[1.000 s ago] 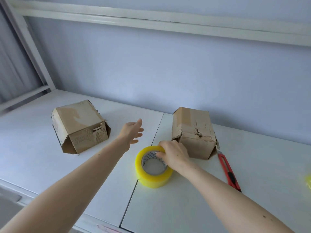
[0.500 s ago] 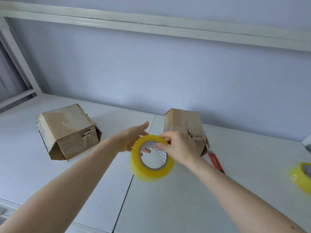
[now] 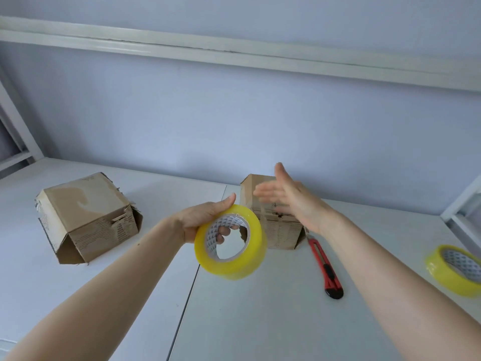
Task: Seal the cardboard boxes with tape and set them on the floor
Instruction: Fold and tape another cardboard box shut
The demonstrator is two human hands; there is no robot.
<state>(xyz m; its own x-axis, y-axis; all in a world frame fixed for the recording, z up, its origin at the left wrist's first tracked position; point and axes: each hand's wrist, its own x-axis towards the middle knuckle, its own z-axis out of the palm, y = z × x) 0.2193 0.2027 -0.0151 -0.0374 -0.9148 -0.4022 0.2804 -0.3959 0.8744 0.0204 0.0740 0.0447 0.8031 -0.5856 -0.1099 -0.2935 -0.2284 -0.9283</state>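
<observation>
My left hand [image 3: 205, 220] holds a yellow tape roll [image 3: 231, 246] in the air above the white table [image 3: 260, 321], thumb on its rim and fingers through its core. My right hand [image 3: 289, 196] is open with straight fingers, raised in front of a worn cardboard box [image 3: 276, 230] standing at the middle back. A second worn cardboard box [image 3: 88, 217] lies on the table to the left, its flaps loose.
A red utility knife [image 3: 325, 267] lies on the table right of the middle box. Another yellow tape roll [image 3: 455, 269] sits at the right edge. A wall rises behind the table, with a white frame [image 3: 458, 212] at the far right.
The tape roll went up off the table from my right hand into my left. My right hand let go and opened, moving up toward the middle box.
</observation>
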